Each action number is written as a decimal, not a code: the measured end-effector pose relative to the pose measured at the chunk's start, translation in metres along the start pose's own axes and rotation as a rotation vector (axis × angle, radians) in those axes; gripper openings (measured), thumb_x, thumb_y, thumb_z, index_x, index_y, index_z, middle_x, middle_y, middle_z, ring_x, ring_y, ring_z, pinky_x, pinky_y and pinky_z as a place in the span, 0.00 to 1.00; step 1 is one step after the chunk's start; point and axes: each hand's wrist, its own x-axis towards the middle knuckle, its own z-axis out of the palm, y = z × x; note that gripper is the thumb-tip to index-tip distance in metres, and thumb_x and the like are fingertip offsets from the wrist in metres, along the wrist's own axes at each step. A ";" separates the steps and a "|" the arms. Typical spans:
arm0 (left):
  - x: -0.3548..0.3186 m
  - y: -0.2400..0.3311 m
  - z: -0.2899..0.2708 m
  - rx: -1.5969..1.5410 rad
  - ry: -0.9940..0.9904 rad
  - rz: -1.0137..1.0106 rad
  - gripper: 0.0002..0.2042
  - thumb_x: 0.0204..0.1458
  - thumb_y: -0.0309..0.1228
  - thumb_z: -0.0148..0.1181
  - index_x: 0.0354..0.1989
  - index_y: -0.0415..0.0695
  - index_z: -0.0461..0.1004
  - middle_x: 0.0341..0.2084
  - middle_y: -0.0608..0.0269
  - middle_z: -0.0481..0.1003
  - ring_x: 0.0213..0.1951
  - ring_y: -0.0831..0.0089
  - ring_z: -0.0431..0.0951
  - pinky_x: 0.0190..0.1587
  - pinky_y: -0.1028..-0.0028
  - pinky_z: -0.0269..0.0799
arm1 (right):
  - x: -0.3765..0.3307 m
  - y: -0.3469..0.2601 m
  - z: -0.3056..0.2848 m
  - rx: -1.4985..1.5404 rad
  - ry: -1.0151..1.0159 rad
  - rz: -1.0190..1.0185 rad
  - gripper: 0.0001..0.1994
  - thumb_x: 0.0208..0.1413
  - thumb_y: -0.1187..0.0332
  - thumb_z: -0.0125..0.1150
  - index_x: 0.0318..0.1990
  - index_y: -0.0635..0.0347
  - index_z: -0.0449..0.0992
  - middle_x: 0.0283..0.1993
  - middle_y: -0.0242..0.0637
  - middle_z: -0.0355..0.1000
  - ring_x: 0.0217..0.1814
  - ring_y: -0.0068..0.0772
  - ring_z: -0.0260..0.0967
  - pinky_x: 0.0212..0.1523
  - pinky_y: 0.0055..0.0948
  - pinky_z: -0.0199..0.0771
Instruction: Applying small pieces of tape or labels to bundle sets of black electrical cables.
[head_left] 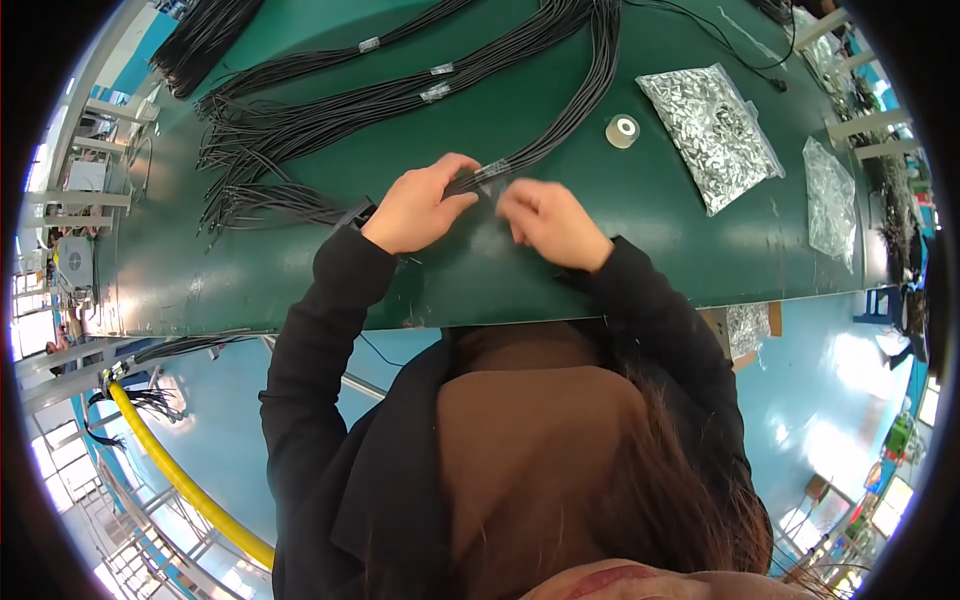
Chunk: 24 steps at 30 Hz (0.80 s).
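— Two hands on one bundle of black wires (560,120), then?

— Yes. The left hand (420,208) pinches the bundle just beside its clear tape band (492,170); the right hand (548,222), fingers curled together, seems to pinch the tape's loose end on the band's other side.

— So the wrap is underway?

— I'd judge so. Next calls for pressing the tape flat. The tape roll (622,131) sits beyond the band, on the green tabletop (650,250).

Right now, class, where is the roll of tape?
In the head view the tape roll stands on the green table, right of the black wire bundle and left of the bag of metal parts, beyond the right hand.
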 end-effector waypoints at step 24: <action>-0.021 0.012 -0.001 -0.065 0.166 0.033 0.18 0.52 0.24 0.56 0.53 0.44 0.69 0.35 0.50 0.76 0.34 0.55 0.76 0.38 0.68 0.71 | 0.006 -0.004 -0.001 0.337 0.084 0.145 0.09 0.57 0.69 0.57 0.41 0.64 0.73 0.29 0.30 0.73 0.21 0.16 0.65 0.22 0.18 0.65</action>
